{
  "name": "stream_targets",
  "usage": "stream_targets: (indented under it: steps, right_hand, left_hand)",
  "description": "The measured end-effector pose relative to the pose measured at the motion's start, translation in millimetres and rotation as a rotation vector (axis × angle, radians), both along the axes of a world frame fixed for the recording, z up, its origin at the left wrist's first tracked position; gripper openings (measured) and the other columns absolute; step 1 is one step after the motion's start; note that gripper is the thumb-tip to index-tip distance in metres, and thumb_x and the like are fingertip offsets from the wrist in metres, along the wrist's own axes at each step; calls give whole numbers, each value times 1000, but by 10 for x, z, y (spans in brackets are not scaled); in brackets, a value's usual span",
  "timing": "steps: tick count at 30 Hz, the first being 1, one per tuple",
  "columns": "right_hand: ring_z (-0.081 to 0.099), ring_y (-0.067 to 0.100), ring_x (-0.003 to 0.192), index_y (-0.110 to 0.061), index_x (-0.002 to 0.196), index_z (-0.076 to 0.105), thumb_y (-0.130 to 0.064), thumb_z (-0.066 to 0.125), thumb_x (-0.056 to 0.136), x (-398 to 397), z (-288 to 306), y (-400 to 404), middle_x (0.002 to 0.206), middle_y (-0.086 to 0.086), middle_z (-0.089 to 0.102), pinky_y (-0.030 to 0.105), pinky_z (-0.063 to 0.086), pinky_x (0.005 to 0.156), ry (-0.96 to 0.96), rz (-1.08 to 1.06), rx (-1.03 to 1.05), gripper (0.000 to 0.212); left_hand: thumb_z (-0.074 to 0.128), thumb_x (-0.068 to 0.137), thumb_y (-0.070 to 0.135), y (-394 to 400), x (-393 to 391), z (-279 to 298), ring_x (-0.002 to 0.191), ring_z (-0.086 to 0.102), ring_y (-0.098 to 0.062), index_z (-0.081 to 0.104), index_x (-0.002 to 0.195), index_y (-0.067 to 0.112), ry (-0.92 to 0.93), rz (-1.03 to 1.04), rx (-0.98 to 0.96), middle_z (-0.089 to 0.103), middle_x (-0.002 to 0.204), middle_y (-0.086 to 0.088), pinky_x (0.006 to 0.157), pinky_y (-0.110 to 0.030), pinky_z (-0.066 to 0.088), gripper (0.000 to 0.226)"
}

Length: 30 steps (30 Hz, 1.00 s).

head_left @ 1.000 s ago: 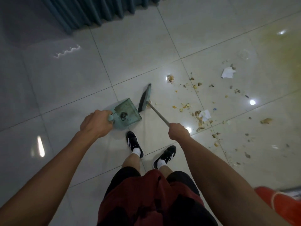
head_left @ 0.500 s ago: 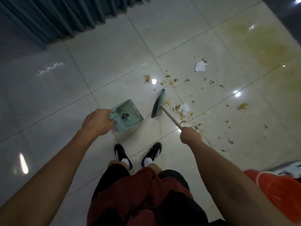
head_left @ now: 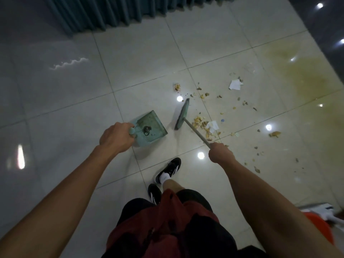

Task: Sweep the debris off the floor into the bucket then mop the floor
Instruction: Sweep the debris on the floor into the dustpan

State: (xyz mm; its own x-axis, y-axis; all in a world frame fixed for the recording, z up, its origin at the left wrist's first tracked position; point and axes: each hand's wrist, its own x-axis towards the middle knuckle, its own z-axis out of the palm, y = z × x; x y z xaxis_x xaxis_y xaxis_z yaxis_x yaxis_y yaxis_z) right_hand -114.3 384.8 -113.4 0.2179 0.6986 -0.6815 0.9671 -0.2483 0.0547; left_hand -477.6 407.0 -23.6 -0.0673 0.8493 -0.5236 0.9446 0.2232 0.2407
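My left hand (head_left: pixel 116 138) grips the handle of a pale green dustpan (head_left: pixel 149 127) resting on the tiled floor; a dark bit of dirt lies inside it. My right hand (head_left: pixel 220 152) holds the thin handle of a green broom (head_left: pixel 182 114), whose head stands on the floor just right of the dustpan, apart from it. Brown crumbs and a paper scrap (head_left: pixel 203 125) are piled right behind the broom head. More debris (head_left: pixel 243 103) and a white paper piece (head_left: pixel 235 84) are scattered farther right. An orange bucket (head_left: pixel 319 231) shows at the lower right edge, partly hidden by my arm.
A teal curtain (head_left: pixel 121 13) hangs along the far edge of the floor. A yellowish stain (head_left: pixel 301 71) spreads over the tiles at the right. A white mop part (head_left: pixel 327 215) lies by the bucket. My feet in black shoes (head_left: pixel 168 172) stand below the dustpan.
The broom head moved from beside the dustpan out to the right into the debris, then a little farther from the pan. My feet shifted; the dustpan stays in my left hand.
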Motion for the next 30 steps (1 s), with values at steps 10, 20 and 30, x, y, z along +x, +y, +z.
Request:
stream_targets:
  steps: [10,20,30]
  right_hand:
    - [65,22,83,-17,119,61,-19,48,94,-272,34,-448,96,2,63,38,58,73,47,252,-36,28]
    - [59,20,76,-17,121,61,-17,45,99,371,-139,-257,96,1,61,31,45,60,-15,329,-51,27]
    - [67,22,97,-15,125,60,-15,43,100,1459,-73,79,109,4,65,32,47,67,-41,214,-49,30]
  left_hand:
    - [58,91,27,-882,-179,-75,84,66,-35,68,97,27,28,103,-2,69,97,-10,66,-31,46,11]
    - [65,84,29,-584,630,24,73,63,-30,63,75,27,56,122,-60,65,79,-2,61,-29,48,10]
    - [61,85,37,-104,1645,38,70,65,-30,62,73,22,64,4,-76,65,75,-3,66,-37,58,19]
